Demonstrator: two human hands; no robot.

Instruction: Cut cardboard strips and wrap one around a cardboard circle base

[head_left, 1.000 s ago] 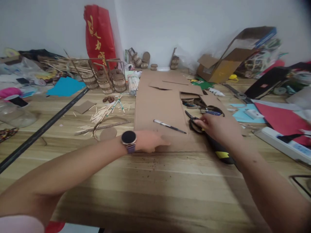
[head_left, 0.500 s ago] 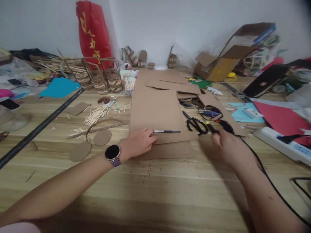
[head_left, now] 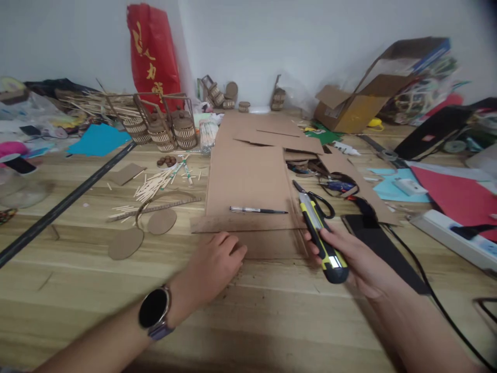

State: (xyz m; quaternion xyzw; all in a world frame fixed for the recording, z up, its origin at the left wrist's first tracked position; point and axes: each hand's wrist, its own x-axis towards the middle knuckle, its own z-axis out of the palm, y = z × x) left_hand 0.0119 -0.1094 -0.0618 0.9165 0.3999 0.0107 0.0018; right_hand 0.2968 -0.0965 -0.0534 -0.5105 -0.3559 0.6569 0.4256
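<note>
My right hand [head_left: 341, 248] is wrapped round a yellow-and-black utility knife [head_left: 320, 235], lifted above the table with its front end pointing away from me. Beyond the knife lie black-handled scissors [head_left: 326, 204], partly covered by it. My left hand [head_left: 217, 264], a watch on its wrist, rests at the near edge of the cardboard with its fingers curled. What those fingers hold, if anything, is hidden. A narrow cardboard strip [head_left: 248, 224] lies crosswise just beyond it. On the larger cardboard sheet [head_left: 248, 176] lies a pen [head_left: 258, 210], touched by neither hand.
Left are cardboard discs [head_left: 126, 243], loose sticks [head_left: 151, 184] and small lidded baskets [head_left: 184, 129]. A black flat slab [head_left: 384, 254], a cable and a white power strip [head_left: 446, 233] lie right. An open carton [head_left: 349, 109] stands at the back.
My right hand has picked up the utility knife and brought it left and nearer. My left hand has drawn back from the pen; the cardboard strip has shifted left.
</note>
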